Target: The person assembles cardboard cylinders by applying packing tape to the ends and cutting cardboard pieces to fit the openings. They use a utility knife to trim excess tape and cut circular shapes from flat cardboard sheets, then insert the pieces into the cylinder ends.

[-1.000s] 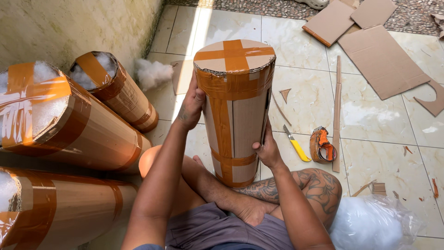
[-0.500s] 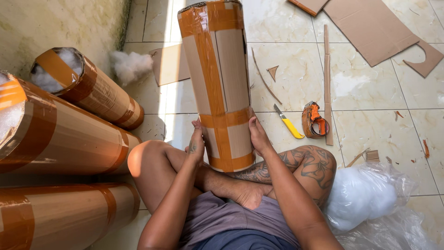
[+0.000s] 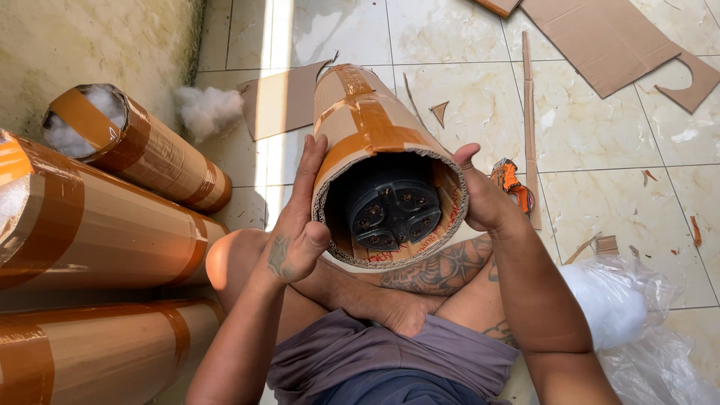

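I hold a cardboard tube (image 3: pixel 360 124) wrapped in brown tape, tipped over so its open end faces me. Inside it sits a black round object (image 3: pixel 391 212) with several small holes in its base. My left hand (image 3: pixel 300 225) grips the tube's left rim, thumb over the edge. My right hand (image 3: pixel 480 199) presses the right rim. The tube rests above my crossed legs, its far end pointing at the tiled floor.
Three taped cardboard tubes (image 3: pixel 142 154) lie stacked at the left by a wall, one stuffed with white filling. A tape dispenser (image 3: pixel 511 180) lies right of the tube. Cardboard sheets (image 3: pixel 600 45) and a strip (image 3: pixel 529 112) lie beyond. A plastic bag of filling (image 3: pixel 622 307) sits at right.
The tube stood upright a second ago with my hands on its sides. I slid my hands down to its bottom and tipped it over, so its open bottom now faces me.
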